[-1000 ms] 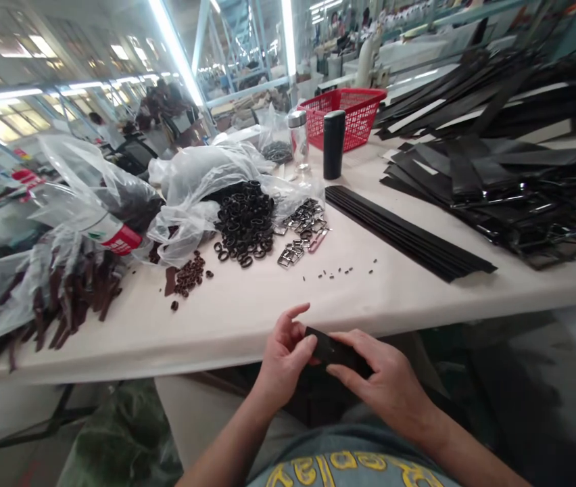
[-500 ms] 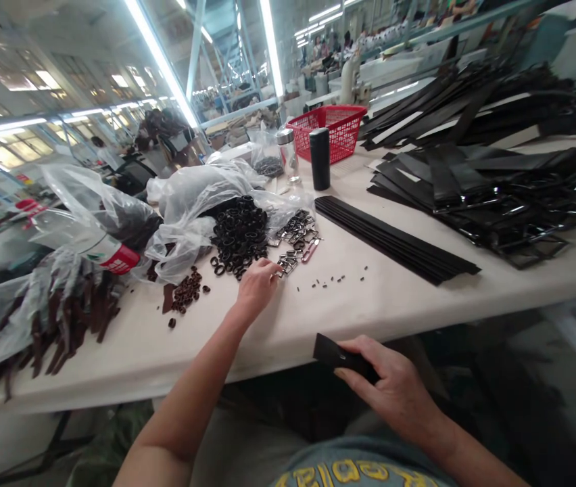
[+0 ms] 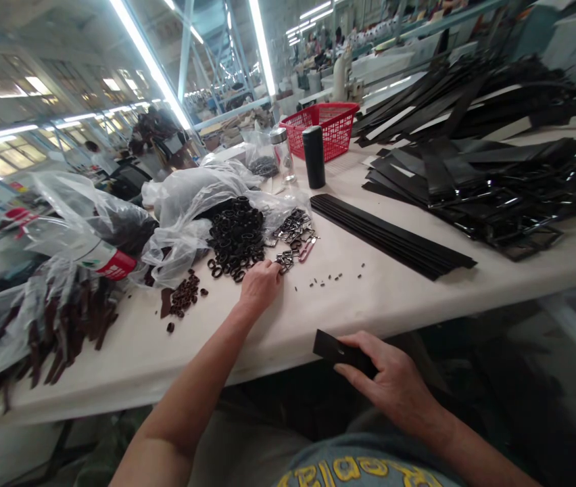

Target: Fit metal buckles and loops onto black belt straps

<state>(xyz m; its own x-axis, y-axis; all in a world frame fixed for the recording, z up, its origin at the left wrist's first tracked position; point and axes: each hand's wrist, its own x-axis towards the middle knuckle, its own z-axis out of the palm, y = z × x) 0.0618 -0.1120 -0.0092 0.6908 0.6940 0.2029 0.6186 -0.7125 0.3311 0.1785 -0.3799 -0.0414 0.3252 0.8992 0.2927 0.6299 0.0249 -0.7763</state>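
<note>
My right hand [image 3: 389,372] grips a black leather strap [image 3: 329,346] near the table's front edge; a small slot shows near its end. Out on the table, my left hand [image 3: 261,284] has its fingers closed at the near edge of a pile of metal buckles [image 3: 285,258]. What its fingertips hold, if anything, is hidden. Just left of those buckles lies a heap of black loops [image 3: 237,233]. Several tiny metal pieces [image 3: 322,279] are scattered to the right of my left hand. A stack of black straps [image 3: 389,237] lies beyond them.
Brown loops [image 3: 184,295] and brown strips under plastic [image 3: 75,304] lie on the left, near plastic bags [image 3: 186,189]. At the back stand a red basket [image 3: 336,132], a black tumbler [image 3: 314,159] and a glass bottle [image 3: 282,155]. Piled straps with buckles [image 3: 491,182] cover the right.
The whole view has shifted slightly. My left hand stays at the edge of the buckle pile, its fingers a little more drawn in. My right hand still holds the strap.
</note>
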